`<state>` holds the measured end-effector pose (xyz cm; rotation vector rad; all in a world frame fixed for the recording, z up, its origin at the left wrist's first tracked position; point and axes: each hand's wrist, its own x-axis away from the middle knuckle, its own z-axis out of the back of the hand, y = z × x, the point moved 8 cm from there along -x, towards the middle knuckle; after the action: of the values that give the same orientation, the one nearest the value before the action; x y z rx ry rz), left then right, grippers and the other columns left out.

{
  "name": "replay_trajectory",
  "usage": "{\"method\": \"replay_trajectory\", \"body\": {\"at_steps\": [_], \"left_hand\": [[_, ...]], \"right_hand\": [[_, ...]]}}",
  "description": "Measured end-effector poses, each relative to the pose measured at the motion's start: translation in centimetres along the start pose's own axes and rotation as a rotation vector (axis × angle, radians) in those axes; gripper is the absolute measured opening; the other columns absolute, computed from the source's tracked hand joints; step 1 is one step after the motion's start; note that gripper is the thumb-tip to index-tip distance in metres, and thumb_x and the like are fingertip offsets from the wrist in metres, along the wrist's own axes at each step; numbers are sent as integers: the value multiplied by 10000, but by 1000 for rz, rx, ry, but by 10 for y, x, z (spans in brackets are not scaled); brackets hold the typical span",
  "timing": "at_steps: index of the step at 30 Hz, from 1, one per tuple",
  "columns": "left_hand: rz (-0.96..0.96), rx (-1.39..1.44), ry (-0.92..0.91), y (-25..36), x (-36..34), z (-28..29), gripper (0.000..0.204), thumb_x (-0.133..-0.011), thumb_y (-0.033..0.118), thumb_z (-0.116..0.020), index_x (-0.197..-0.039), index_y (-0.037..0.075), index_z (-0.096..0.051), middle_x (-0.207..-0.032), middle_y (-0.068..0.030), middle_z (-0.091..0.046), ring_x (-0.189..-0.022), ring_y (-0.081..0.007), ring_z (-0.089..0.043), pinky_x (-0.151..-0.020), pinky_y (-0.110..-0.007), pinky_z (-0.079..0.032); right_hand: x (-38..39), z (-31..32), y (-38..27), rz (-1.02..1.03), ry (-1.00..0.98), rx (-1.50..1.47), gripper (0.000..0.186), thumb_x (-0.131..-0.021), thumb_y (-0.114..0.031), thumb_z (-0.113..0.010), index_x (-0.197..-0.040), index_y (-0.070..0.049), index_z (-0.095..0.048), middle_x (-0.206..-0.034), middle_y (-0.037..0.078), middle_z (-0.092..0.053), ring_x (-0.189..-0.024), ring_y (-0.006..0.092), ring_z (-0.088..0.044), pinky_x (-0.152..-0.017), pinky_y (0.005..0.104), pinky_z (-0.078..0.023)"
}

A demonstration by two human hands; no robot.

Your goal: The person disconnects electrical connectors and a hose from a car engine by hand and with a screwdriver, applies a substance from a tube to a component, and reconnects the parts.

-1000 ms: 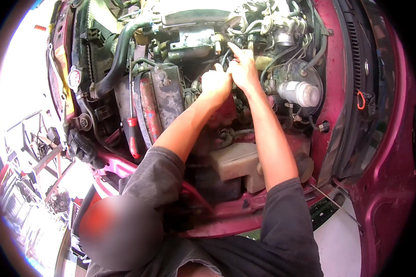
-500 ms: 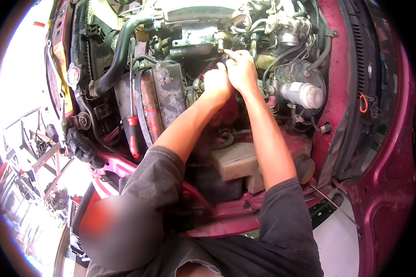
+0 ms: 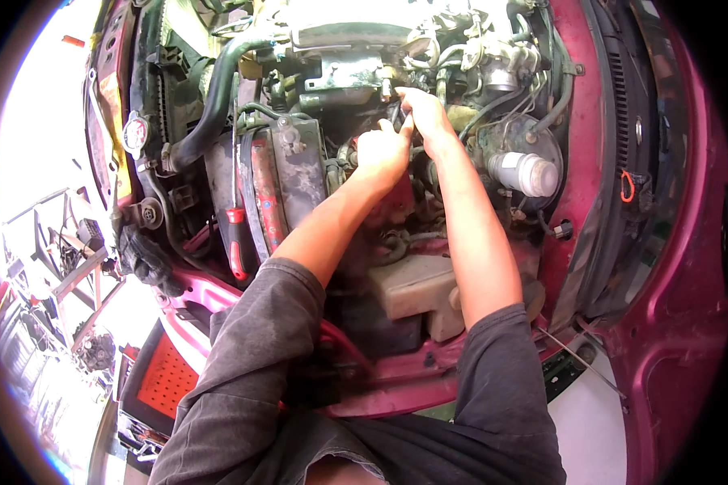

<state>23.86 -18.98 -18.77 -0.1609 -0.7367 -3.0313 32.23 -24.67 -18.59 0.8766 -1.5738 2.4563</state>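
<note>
Both arms reach into a car's engine bay. My left hand (image 3: 383,152) is closed with the thumb pointing up, over the gap in front of the engine; whatever its fingers hold is hidden. Just right of it and slightly farther in, my right hand (image 3: 425,117) curls its fingers down, with the bent forefinger beside a small brass-coloured fitting (image 3: 387,83). What lies under those fingers cannot be made out. Behind the fitting sits a grey metal cover (image 3: 346,71). A red-and-black screwdriver (image 3: 235,242) stands shaft upward, left of the battery-like grey box (image 3: 299,166).
A thick black hose (image 3: 212,113) curves along the left, near the radiator cap (image 3: 136,133). A white reservoir (image 3: 526,174) is on the right. A beige plastic tank (image 3: 416,287) lies under my forearms. A dark glove (image 3: 147,259) rests at the left edge, above an orange perforated panel (image 3: 167,381).
My right hand has shifted slightly right, and its forefinger has drawn away from the fitting. My left hand has hardly moved. The round blur at lower left is gone, uncovering my sleeve and the orange panel.
</note>
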Motion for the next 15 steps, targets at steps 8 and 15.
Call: {"method": "replay_trajectory", "body": {"at_steps": [8, 15], "left_hand": [[15, 28, 5, 0, 1, 4, 526, -885, 157, -490, -1408, 200, -457, -943, -216, -599, -690, -309, -663, -600, -419, -506], [42, 64, -34, -4, 3, 6, 539, -906, 138, -465, -1441, 166, -415, -1030, -275, -604, -748, -302, -678, -623, -387, -523]], "right_hand": [[-16, 5, 13, -226, -47, -27, 240, -824, -280, -602, -937, -86, -688, -837, -20, -587, -872, 127, -527, -787, 267, -394], [49, -7, -73, 575, 49, 1060, 572, -820, -55, -579, -1369, -201, -512, -1089, 150, -554, -1028, 324, -562, -851, 424, -495]]}}
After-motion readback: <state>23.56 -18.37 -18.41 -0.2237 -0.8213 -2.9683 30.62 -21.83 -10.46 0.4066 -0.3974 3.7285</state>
